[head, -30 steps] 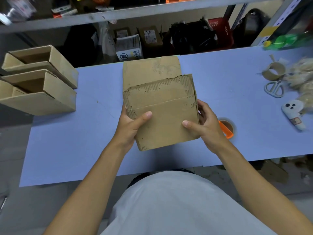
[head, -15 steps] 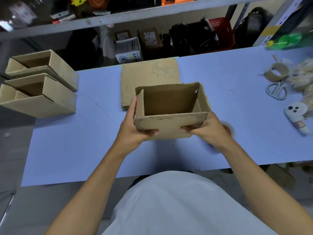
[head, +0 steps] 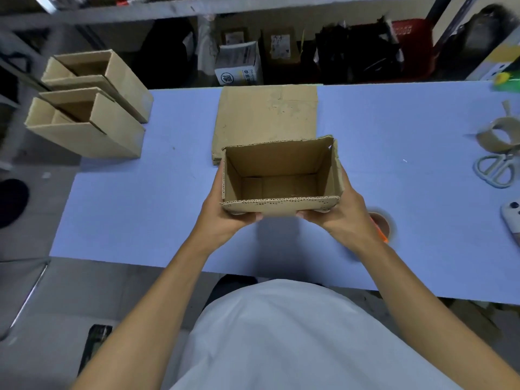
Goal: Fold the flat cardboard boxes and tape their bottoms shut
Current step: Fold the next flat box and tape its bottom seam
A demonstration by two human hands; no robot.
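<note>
I start from the blue tabletop (head: 394,142), which runs beneath and out to both sides of my hands, then the flat cardboard stack (head: 267,116) lying just beyond them, and the two folded boxes (head: 92,108) far out past my left hand. The open box (head: 281,175) sits between my hands, lifted off the tabletop, mouth up toward me, its inner bottom flaps looking folded in. My left hand (head: 225,218) clasps the left wall with the thumb hooked under the near edge; my right hand (head: 340,212) grips the right wall the same way, fingers curled around the far side. To do this step well, I judge I should keep the walls square, press evenly so the corners do not skew, and turn the box over so its bottom seam faces up. The tape roll (head: 382,223) lies just behind my right wrist, partly hidden, close enough to grab. Scissors (head: 495,167) and a second tape roll (head: 498,136) lie farther right.
</note>
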